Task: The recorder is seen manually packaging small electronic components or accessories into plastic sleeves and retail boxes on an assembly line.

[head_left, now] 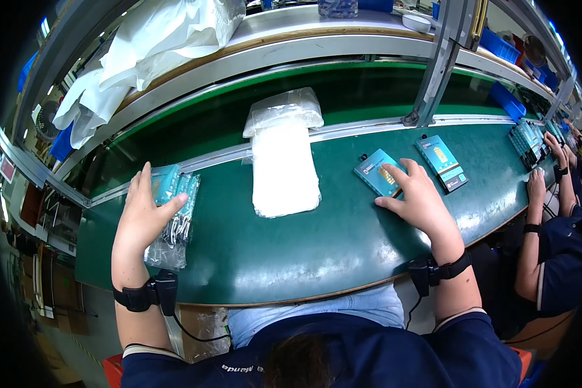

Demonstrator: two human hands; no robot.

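Note:
My left hand (140, 213) rests over a row of teal packages in clear plastic sleeves (186, 194) at the table's left. Its fingers stretch along the far left side, and the thumb lies apart across the packages. My right hand (421, 202) is over the right edge of a flat teal box (376, 173) with a black tab, thumb and fingers spread. Whether the fingertips press on the box I cannot tell. A second teal box (441, 161) lies flat just right of that hand. Between my hands lies a stack of white clear-wrapped sleeves (284, 171).
A green table (291, 258) curves in front of me, with a metal rail and post (433, 71) behind. White plastic sheeting (168, 45) hangs off the shelf above. On the right, a co-worker's hands (549, 155) are near another row of teal packages (527, 142) and a blue bin (507, 101).

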